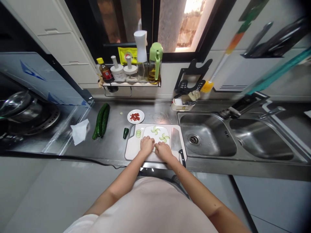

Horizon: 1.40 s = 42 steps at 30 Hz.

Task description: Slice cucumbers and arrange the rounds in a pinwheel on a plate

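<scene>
Over the near edge of a white square plate (148, 132), the left hand (147, 145) and right hand (163, 150) come together, fingers curled inward and tips nearly meeting; a bit of pale green shows between them, but I cannot tell which fingers, if any, are pinching it. Farther back on the plate lie two pinwheels of thin cucumber slices, one near the far rim (155, 130) and one to its right (164, 137). The plate sits on a pale cutting board (132, 152), where a short row of overlapping slices (138, 133) rests left of the plate and a broad knife (175, 139) lies to its right, its black handle pointing toward the person. Just beyond the board's left side, on the steel table (113, 150), is a dark green cucumber stub (125, 133); farther left, two whole cucumbers (101, 121) lie side by side, with a crumpled white paper (80, 131) past them. Behind the board, a small round dish (130, 120) holds chopped red pieces (134, 116). To the right is a double sink (209, 132), and a rack of bottles (131, 84) hangs below the window.
</scene>
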### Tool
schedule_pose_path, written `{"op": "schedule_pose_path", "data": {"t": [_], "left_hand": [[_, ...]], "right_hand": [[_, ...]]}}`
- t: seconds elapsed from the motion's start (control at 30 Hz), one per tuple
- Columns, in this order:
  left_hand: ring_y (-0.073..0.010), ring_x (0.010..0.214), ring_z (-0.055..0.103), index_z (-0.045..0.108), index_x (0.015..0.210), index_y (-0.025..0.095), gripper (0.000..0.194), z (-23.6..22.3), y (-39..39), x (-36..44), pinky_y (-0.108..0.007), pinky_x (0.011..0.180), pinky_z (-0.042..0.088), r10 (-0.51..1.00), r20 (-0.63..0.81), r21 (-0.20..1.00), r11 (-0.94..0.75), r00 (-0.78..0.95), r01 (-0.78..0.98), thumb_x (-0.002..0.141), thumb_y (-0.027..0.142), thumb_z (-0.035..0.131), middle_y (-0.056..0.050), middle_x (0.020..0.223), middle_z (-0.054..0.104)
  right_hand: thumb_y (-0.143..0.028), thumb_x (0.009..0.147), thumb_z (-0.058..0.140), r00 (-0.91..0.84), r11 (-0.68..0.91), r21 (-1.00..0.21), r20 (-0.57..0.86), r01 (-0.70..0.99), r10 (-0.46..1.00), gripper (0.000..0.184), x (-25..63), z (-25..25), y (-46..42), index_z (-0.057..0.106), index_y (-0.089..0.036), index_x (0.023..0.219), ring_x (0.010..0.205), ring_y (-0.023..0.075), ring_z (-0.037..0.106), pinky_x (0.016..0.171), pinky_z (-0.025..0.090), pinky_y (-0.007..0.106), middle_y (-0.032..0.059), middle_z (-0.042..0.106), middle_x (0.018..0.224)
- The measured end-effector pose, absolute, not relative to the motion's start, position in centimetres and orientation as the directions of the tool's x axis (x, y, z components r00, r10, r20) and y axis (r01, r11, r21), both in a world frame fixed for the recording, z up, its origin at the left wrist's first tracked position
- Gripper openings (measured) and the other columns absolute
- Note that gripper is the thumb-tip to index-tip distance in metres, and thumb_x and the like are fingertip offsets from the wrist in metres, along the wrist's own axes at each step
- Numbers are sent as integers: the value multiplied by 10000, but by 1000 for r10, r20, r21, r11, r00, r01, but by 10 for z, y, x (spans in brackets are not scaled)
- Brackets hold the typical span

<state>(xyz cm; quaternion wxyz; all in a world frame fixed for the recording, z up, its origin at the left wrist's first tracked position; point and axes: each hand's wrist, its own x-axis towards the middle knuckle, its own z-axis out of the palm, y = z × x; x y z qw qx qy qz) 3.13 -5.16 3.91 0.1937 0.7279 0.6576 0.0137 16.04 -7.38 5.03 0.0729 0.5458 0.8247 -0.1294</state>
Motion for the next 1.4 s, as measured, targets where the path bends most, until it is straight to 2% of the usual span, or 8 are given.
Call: {"op": "schedule_pose_path", "data": {"t": [0.3, 0.5, 0.67, 0.77, 0.9, 1.17, 1.3, 1.4], "left_hand": [[-240, 1052, 488, 663, 959, 249, 193, 36, -49, 32, -370, 890, 356, 964, -231, 312, -55, 132, 948, 862, 280, 498, -68, 1035, 598], [-213, 1013, 523, 652, 988, 262, 201, 39, -53, 30, -340, 880, 366, 974, -206, 402, 0, 91, 915, 852, 289, 506, -44, 997, 617], [-192, 973, 550, 633, 960, 253, 193, 39, -57, 8, -312, 851, 373, 992, -81, 482, 128, -102, 867, 865, 310, 475, -28, 969, 634], [-195, 946, 566, 622, 972, 246, 190, 35, -54, -15, -306, 832, 376, 964, -100, 483, 264, -247, 835, 849, 314, 495, -31, 955, 647], [-227, 971, 572, 613, 1028, 236, 250, 29, -46, -39, -326, 833, 378, 913, -147, 444, 404, -380, 799, 842, 365, 507, -61, 987, 658], [-302, 1039, 551, 627, 1015, 209, 355, 20, -33, -41, -411, 898, 337, 893, -136, 379, 447, -429, 811, 776, 467, 575, -115, 1083, 637], [-292, 1023, 552, 630, 965, 203, 289, 14, -30, -40, -392, 882, 347, 895, -116, 422, 436, -430, 795, 756, 401, 606, -109, 1065, 639], [-260, 998, 559, 628, 918, 203, 197, 10, -28, -40, -353, 865, 359, 905, -90, 505, 402, -416, 764, 764, 321, 599, -85, 984, 656]], "right_hand": [[-174, 879, 403, -400, 378, -131, -302, 917, 865, 313, 158, 54, -69, 630, -161, 1095, 963, 221, 543, 787, 362, 296, 120, 628, 1014], [-207, 878, 416, -352, 304, -199, -283, 932, 892, 294, 162, 57, -69, 618, -177, 1091, 972, 213, 540, 760, 372, 276, 96, 624, 1035], [-269, 914, 379, -242, 185, -372, -113, 910, 964, 329, 172, 63, -78, 593, -181, 1149, 1003, 197, 536, 802, 386, 266, 88, 629, 1074], [-282, 915, 367, -215, 197, -528, 28, 826, 976, 327, 182, 64, -88, 621, -167, 1085, 940, 181, 563, 817, 402, 261, 75, 652, 965], [-327, 895, 395, -143, 184, -652, 116, 736, 983, 321, 195, 62, -98, 648, -177, 1021, 782, 178, 580, 719, 429, 275, 56, 649, 844], [-335, 873, 414, -103, 161, -703, 124, 693, 987, 309, 204, 60, -100, 667, -179, 959, 710, 183, 579, 659, 431, 288, 62, 655, 803], [-334, 873, 417, -104, 152, -708, 111, 690, 988, 302, 203, 60, -102, 664, -182, 953, 717, 184, 588, 667, 439, 294, 66, 668, 840], [-328, 878, 417, -126, 168, -706, 112, 688, 986, 295, 202, 60, -104, 664, -184, 952, 727, 186, 595, 686, 447, 302, 67, 675, 859]]}}
